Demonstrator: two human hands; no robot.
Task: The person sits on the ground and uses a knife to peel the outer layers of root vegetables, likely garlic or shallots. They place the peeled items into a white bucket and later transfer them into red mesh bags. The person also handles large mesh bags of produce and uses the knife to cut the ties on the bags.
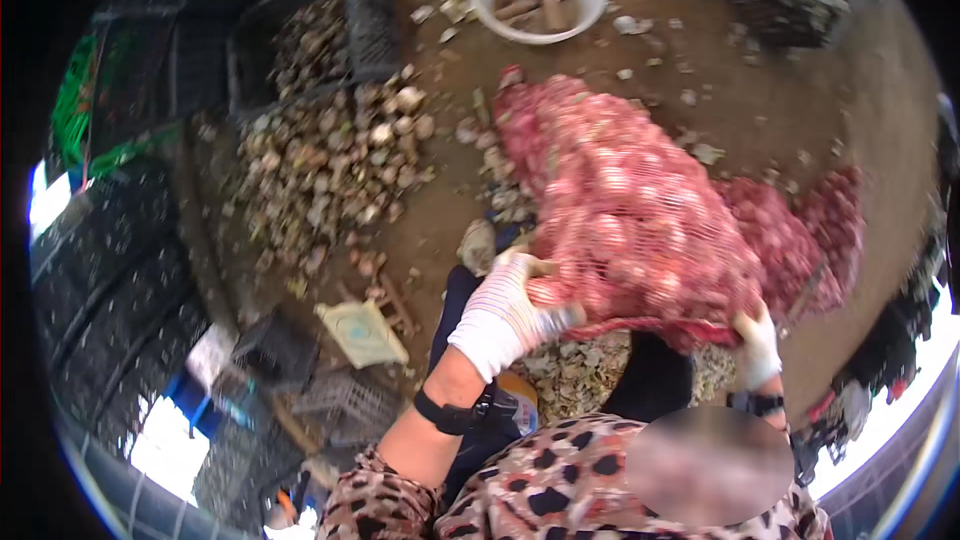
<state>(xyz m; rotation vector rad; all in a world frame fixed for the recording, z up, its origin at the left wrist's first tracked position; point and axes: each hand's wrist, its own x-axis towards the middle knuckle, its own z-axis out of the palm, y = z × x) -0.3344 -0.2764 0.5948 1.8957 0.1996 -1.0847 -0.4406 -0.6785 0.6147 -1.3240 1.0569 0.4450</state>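
A large red mesh sack filled with what look like garlic bulbs or onions (630, 202) lies stretched out in front of me. My left hand (510, 307), in a white glove with striped fingers, grips the sack's near left corner. At the near right corner my right hand (756, 337), also in a white glove, holds the mesh; its fingers are partly hidden. Between the hands runs the sack's red near edge. Just right of it, more filled red mesh sacks (780, 240) rest on the ground.
A loose heap of bulbs (330, 172) spreads at the left, by a black plastic crate (371, 22). A white bucket (540, 34) stands beyond the sack. A small yellowish stool or board (364, 334) and a grey crate (349, 405) are lower left. Scraps litter the floor.
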